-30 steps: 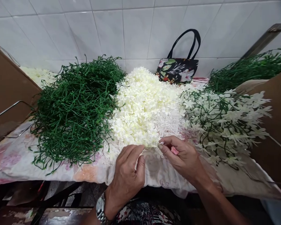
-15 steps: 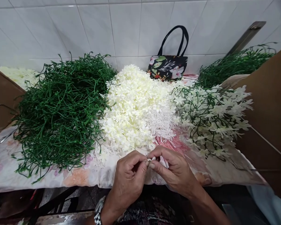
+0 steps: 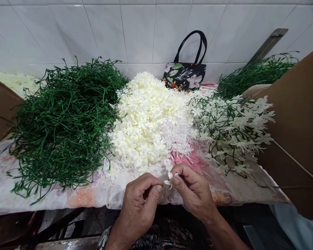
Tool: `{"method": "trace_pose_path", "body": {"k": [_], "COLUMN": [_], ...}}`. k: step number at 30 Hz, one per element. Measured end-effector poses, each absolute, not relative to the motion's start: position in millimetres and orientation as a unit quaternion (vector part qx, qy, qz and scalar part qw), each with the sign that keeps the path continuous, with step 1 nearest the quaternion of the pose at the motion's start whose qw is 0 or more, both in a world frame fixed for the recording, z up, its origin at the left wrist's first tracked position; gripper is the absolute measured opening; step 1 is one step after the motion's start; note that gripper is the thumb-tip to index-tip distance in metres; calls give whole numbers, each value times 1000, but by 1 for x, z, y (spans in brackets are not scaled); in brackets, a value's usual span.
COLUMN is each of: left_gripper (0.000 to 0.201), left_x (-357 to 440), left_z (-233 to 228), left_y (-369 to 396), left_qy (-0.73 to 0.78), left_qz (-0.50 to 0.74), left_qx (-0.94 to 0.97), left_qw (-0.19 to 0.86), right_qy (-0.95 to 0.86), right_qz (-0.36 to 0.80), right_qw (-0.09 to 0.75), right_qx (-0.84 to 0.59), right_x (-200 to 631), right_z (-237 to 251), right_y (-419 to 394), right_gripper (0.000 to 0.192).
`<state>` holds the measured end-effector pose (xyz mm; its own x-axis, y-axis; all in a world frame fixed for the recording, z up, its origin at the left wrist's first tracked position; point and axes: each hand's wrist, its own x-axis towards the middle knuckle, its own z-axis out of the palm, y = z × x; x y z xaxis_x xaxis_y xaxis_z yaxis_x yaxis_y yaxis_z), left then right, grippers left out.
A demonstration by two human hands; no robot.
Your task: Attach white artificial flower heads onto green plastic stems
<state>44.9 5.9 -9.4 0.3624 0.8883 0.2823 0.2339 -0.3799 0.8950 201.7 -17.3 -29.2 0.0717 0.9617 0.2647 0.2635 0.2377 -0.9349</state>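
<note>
Between the thumb and forefinger of my right hand [image 3: 195,194] is a small white artificial flower [image 3: 169,176], its petals pointing left. My left hand [image 3: 141,201] is a short gap away, thumb and forefinger pinched together; whatever they hold, if anything, is too small to make out. Just beyond both hands rises a heap of cream-white artificial blossoms [image 3: 146,121]. A bunch of thin white strands [image 3: 178,135] lies against its right side. To the left spreads a big pile of green plastic stems [image 3: 65,125]. On the right are green stems bearing white flowers [image 3: 237,128].
A floral-print cloth [image 3: 54,199] covers the table. At the back, a black flowered handbag [image 3: 185,76] leans against the tiled wall [image 3: 138,31]. Cardboard [image 3: 297,139] stands at the right, with more cardboard [image 3: 1,107] at the left. Further green stems [image 3: 253,74] lie back right.
My hands have moved apart from where their fingertips met. The white flower now shows in my right fingers, and my left hand has shifted slightly left and down.
</note>
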Motion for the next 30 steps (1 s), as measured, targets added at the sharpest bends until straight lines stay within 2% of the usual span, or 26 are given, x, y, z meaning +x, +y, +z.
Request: {"method": "trace_pose_path", "body": {"k": [8, 14, 18, 23, 30], "left_gripper": [20, 14, 22, 22, 12], "left_x": [45, 46, 47, 44, 43], "left_z": [-12, -12, -15, -21, -17], "left_y": [3, 0, 2, 2, -3], "left_qy": [389, 378, 400, 406, 374], "left_qz": [394, 404, 410, 444, 431], "left_qx": [710, 665, 628, 590, 628], "left_qw": [435, 501, 527, 539, 530], "right_qy": [-555, -590, -609, -637, -667], "right_qz": [406, 328, 306, 320, 256], "right_qw": [528, 539, 541, 523, 530], "right_qx": [-498, -504, -493, -468, -456], "right_x": [196, 189, 186, 190, 191], "right_z": [-33, -29, -27, -23, -25], "right_y": [-19, -17, -16, -19, -24], "right_gripper": [27, 29, 32, 15, 9]}}
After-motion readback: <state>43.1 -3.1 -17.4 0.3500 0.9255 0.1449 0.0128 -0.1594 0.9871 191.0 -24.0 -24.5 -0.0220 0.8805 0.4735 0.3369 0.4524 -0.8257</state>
